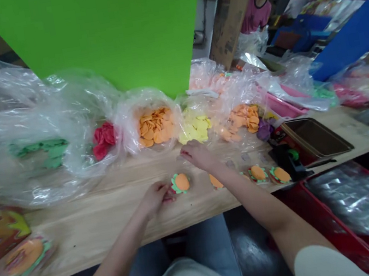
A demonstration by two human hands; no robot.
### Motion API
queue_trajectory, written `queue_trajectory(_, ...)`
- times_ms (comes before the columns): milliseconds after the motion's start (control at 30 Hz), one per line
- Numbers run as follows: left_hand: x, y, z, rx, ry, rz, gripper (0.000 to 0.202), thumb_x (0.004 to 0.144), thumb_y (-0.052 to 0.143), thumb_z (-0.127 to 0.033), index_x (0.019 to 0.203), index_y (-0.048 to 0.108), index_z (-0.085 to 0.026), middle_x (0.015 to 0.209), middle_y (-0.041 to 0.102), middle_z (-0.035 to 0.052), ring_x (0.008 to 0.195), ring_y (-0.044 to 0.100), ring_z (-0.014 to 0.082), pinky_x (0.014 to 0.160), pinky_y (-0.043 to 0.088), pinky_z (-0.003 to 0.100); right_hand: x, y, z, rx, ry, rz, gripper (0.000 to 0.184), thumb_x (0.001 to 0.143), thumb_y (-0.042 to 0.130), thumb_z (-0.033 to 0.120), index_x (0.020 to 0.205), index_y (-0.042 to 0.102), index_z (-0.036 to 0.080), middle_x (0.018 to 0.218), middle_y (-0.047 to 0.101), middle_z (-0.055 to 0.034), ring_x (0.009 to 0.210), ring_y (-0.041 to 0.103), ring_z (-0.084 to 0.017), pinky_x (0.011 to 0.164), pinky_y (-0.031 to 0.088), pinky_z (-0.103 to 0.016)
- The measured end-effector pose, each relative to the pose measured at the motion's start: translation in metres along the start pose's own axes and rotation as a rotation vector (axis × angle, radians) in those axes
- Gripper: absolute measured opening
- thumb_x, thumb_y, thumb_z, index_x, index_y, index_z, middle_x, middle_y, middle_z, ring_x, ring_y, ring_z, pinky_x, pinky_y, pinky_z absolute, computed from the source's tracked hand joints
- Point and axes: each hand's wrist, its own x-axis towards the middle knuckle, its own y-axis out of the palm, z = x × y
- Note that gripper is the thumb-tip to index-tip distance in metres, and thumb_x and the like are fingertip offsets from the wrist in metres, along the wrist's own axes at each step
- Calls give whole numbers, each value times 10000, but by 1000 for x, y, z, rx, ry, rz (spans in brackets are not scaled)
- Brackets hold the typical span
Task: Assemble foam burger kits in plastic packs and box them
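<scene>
My left hand (155,197) rests on the wooden table (89,223), fingers curled against the left edge of an orange disc on a green leafy backing (181,183). My right hand (197,153) reaches beyond it toward the clear bags, fingers bent down near the bag of yellow pieces (196,128); whether it holds anything is hidden. A bag of orange discs (154,126) stands just left of the yellow ones. Three more orange-and-green pieces (258,173) lie to the right along the table edge.
Clear bags hold green (45,153), red (103,139) and more orange (246,116) pieces. A large green sheet (101,34) stands behind. A dark tray (315,136) and red bin (352,204) are at right. Another person (258,5) works at the far back.
</scene>
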Motion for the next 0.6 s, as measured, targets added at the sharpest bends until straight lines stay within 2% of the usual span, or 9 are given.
queue_trajectory(100,-6,-26,-5,13,-27,-6,119,742,591,-213,717,486,-164,569,562,-34,508,575,112,601,510,289,-47,16,26,172,-85,-178,322,913,342,190,1179,524,177,1216,540,-92,1098,498,-155,907,421,-296)
queue_trajectory(167,-10,-35,-4,14,-45,11,141,715,621,-226,707,496,-161,556,559,-25,505,569,120,597,509,301,-77,32,46,169,-144,-224,405,885,347,129,1277,443,157,1353,423,-111,1244,380,-190,981,380,-349)
queue_trajectory(267,-14,-36,-1,-4,-36,39,173,710,625,-284,718,501,-163,578,560,-21,523,566,116,628,506,310,-109,55,75,99,-179,-212,477,845,389,110,1321,404,147,1420,332,-116,1343,196,-264,1039,304,-451)
queue_trajectory(367,-17,-32,3,-34,8,51,263,739,567,-422,766,517,-166,638,566,-12,569,574,119,638,493,301,-125,71,102,89,-155,-156,520,828,405,131,1346,377,165,1421,336,-94,1354,148,-294,1052,266,-507)
queue_trajectory(433,-20,-28,8,-48,69,22,297,724,570,-455,771,528,-165,646,553,-19,573,552,105,605,465,258,-130,76,115,140,-130,-157,542,816,397,132,1355,364,175,1405,367,-82,1348,174,-291,1054,260,-520)
queue_trajectory(500,-23,-22,15,-55,149,-51,268,690,612,-412,715,519,-162,597,510,-39,532,493,81,542,410,210,-132,77,119,241,-106,-195,541,805,389,134,1344,380,183,1367,420,-85,1321,260,-275,1043,291,-507)
queue_trajectory(567,-24,-17,22,-65,216,-128,251,691,605,-390,665,511,-159,561,483,-41,505,447,77,497,367,203,-126,76,108,374,-14,-269,480,815,387,176,1292,442,181,1272,512,-111,1228,412,-257,986,376,-468)
queue_trajectory(600,-23,-16,26,-72,238,-154,255,696,593,-398,664,518,-157,556,486,-36,493,439,82,483,358,213,-117,75,98,442,100,-307,431,828,388,221,1246,486,172,1197,560,-132,1145,491,-254,928,427,-443)
